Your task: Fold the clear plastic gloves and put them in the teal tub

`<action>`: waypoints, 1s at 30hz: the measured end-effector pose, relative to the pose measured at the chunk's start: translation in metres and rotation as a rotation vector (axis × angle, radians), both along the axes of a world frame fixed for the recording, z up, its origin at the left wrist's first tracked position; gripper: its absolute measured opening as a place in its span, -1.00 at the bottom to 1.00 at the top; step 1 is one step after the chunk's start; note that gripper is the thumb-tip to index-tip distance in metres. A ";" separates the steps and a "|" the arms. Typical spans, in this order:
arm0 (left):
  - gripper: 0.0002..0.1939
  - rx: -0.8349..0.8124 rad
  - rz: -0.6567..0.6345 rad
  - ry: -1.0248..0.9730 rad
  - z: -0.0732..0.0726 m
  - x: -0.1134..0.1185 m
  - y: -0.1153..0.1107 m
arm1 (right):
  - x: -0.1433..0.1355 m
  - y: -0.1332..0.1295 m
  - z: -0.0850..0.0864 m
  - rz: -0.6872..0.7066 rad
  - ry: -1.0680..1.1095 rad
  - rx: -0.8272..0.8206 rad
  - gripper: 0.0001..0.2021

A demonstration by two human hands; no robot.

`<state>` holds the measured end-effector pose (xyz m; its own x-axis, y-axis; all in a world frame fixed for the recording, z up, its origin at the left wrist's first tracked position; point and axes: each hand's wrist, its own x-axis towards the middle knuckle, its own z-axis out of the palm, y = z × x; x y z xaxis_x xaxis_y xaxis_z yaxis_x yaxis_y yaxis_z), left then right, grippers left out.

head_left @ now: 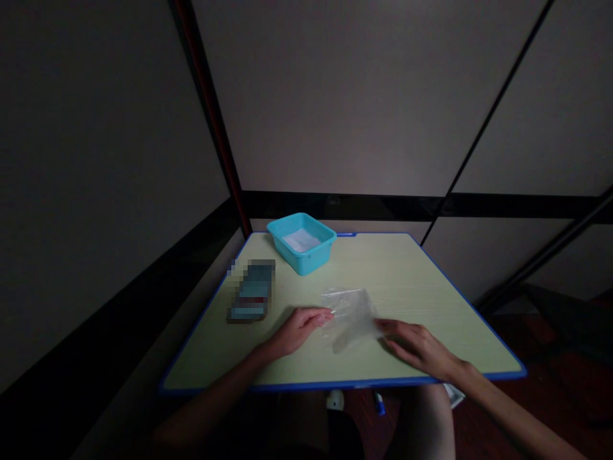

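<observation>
A clear plastic bag (352, 316) lies between my hands over the front middle of the table, slightly crumpled and see-through. My left hand (299, 326) has its fingers and thumb closed on the bag's left edge. At the opposite side, my right hand (419, 345) pinches the right edge with its fingertips, the thumb tucked below. The lower part of the bag is somewhat blurred. Nothing can be made out inside it.
A light blue plastic basket (313, 259) holding a white sheet-like item (301, 240) stands at the back left of the blue-edged table (412, 275). A pixelated phone-like object (252, 291) lies at the left. Wall panels (335, 115) rise close behind.
</observation>
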<state>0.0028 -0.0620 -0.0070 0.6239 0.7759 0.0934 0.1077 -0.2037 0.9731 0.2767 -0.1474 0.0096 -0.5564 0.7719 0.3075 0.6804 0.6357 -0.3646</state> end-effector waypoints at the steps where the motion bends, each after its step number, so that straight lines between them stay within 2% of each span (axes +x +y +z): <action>1: -0.67 0.001 0.002 -0.001 0.000 0.000 0.000 | 0.001 0.003 -0.001 0.018 -0.001 -0.007 -0.72; 9: -0.70 0.021 0.027 -0.016 0.004 -0.001 -0.003 | 0.000 0.035 -0.008 0.101 -0.121 0.106 -0.76; 14: -0.75 0.105 0.095 -0.040 0.005 -0.003 -0.002 | -0.001 0.038 -0.009 0.095 -0.084 0.044 -0.78; 26: -0.75 0.089 0.138 -0.034 0.005 -0.002 -0.003 | 0.001 0.042 -0.006 0.072 0.021 -0.056 -0.75; 30: -0.77 0.088 0.133 -0.018 0.007 -0.001 -0.004 | -0.002 0.044 0.000 0.027 0.128 -0.149 -0.75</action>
